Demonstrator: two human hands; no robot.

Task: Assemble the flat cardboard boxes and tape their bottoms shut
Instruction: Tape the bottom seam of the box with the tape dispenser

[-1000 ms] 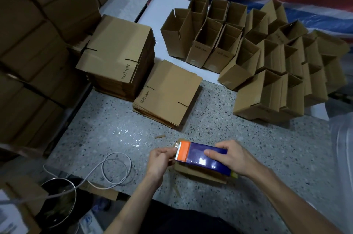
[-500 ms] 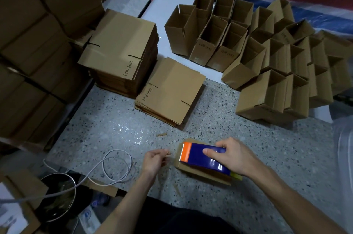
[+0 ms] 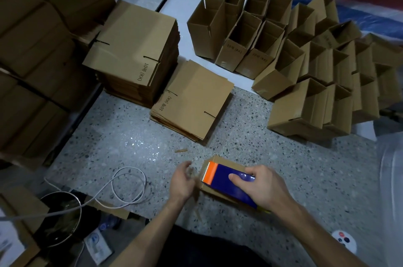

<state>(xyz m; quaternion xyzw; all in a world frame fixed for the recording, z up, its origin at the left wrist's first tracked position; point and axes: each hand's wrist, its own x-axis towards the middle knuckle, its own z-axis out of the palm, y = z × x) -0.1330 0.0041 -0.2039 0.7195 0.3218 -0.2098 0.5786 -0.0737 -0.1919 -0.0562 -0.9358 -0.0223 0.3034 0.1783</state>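
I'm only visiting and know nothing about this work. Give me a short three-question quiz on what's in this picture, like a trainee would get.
1. True or false: the right hand grips the tape dispenser.
2. Fill in: the dispenser's toothed end is coloured ____.
3. The open boxes stand: A) left of the flat stacks, B) right of them, C) on top of them.
Key: 1 true; 2 orange; 3 B.
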